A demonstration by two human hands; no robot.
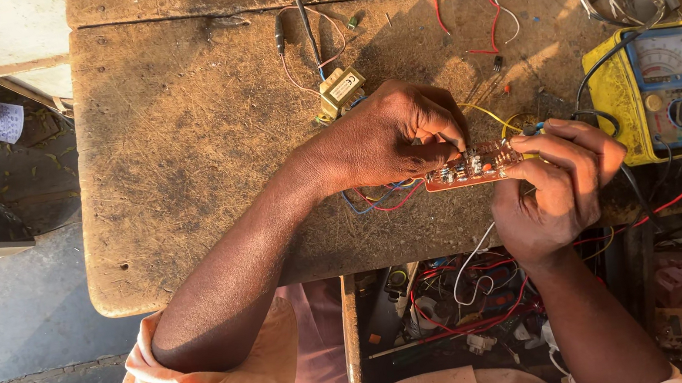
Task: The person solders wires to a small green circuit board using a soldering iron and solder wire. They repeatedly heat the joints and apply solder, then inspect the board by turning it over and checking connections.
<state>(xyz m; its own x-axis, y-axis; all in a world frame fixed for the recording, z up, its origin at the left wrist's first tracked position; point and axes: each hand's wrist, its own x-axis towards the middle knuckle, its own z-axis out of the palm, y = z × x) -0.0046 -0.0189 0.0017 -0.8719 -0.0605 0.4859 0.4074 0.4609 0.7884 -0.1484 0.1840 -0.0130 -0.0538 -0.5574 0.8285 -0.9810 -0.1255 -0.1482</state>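
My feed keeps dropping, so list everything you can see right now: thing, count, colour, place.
Circuit board: one, orange-brown with small parts on it, held over the bench's front edge.
Transformer: one, yellow and tan, on the bench behind the left hand.
Multimeter: one, yellow case with a blue face, right end of the bench.
Loose wires: several, red and white, back of the bench.
Bench: one, worn brown wood.
Drawer: one, open below the bench, full of tangled wires and parts.
Paper scrap: one, white, on the floor at left.
Left hand: fingertips on the board's parts.
Right hand: grips the board's right end.
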